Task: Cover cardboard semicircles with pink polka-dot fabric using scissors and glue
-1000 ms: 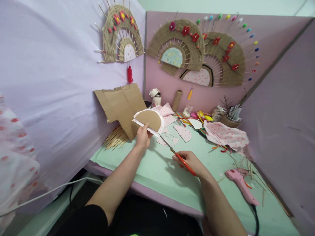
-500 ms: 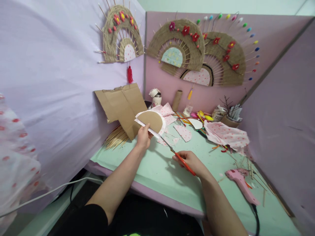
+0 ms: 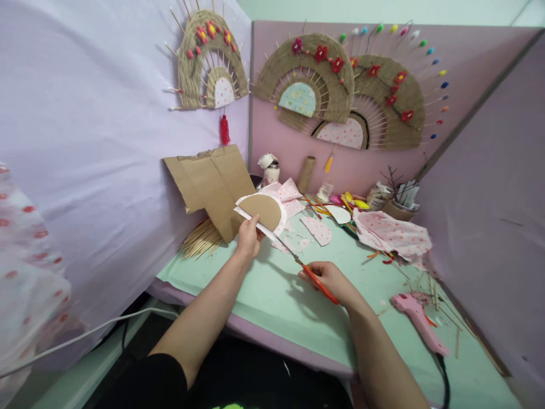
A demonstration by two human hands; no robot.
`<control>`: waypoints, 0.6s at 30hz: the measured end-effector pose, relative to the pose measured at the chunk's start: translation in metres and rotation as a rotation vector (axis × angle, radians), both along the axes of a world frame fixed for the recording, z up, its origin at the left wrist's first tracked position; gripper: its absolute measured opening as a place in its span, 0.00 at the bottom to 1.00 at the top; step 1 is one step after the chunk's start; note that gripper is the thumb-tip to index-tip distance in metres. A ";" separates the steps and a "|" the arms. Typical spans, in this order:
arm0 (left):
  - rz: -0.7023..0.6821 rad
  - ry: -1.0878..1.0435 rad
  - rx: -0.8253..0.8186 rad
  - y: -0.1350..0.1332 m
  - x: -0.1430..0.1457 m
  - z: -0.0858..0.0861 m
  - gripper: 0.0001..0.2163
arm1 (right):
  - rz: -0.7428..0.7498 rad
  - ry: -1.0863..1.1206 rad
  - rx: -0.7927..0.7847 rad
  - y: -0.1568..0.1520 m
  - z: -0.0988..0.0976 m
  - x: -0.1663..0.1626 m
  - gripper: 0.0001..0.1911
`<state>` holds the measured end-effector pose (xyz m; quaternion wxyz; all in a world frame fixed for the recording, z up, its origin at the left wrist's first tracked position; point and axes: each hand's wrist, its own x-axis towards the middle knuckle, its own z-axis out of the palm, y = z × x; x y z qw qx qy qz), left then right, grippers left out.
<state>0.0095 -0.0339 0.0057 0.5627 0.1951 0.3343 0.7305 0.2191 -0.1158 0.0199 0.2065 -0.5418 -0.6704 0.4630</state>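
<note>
My left hand [image 3: 249,237] pinches a brown cardboard half-circle [image 3: 264,209] along its straight edge. White fabric [image 3: 283,220] borders the cardboard, sticking out past the curve and folded along the straight side. My right hand [image 3: 322,280] is closed round the red handles of a pair of scissors [image 3: 315,278]. The scissor blades reach up and left to the fabric's edge near its lower right corner. Below and right of the held piece, pink-dotted fabric scraps [image 3: 303,243] and a larger dotted cut piece [image 3: 317,229] lie on the table.
A pink glue gun [image 3: 419,322] with a black cord lies at the right, near thin sticks. Crumpled dotted fabric [image 3: 394,234] is behind it. Bent cardboard [image 3: 213,184] leans at the left above bamboo skewers [image 3: 202,240]. Twine-wrapped fans [image 3: 313,74] hang on the walls.
The cardboard half-circle has tilted and shifted very slightly near the scissor blades. Both hands keep their grip and nearly the same place.
</note>
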 end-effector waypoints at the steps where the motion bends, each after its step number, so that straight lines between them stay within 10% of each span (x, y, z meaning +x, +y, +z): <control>1: 0.000 0.002 0.001 0.000 0.000 0.000 0.04 | 0.002 -0.003 0.001 0.000 0.000 0.000 0.23; 18: -0.008 -0.007 -0.014 -0.003 0.001 0.004 0.05 | -0.011 -0.015 -0.025 0.000 -0.001 0.000 0.24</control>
